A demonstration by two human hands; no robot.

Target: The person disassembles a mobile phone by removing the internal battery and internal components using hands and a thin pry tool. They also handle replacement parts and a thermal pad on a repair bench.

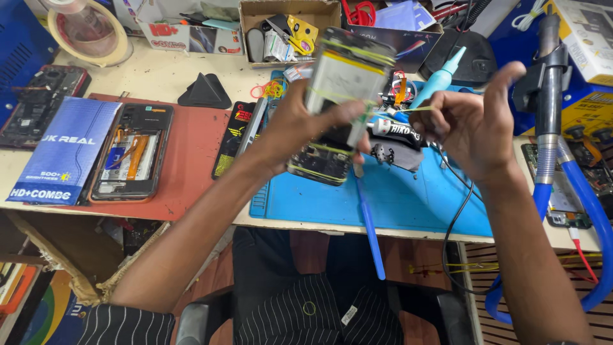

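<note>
The opened phone (338,102) is held upright in the air above the blue mat (408,198), wrapped in yellow rubber bands. The left hand (300,128) grasps it from behind and the side. The right hand (472,124), right of the phone and above the mat, pinches a stretched band (408,110) between its fingertips, thumb raised. A blue stick (370,230) juts over the mat's near edge. A second opened phone (131,153) lies on the red mat (191,160), well left of the blue mat.

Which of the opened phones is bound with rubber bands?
The phone raised in the left hand, not the opened phone lying unbound on the red mat.
</note>
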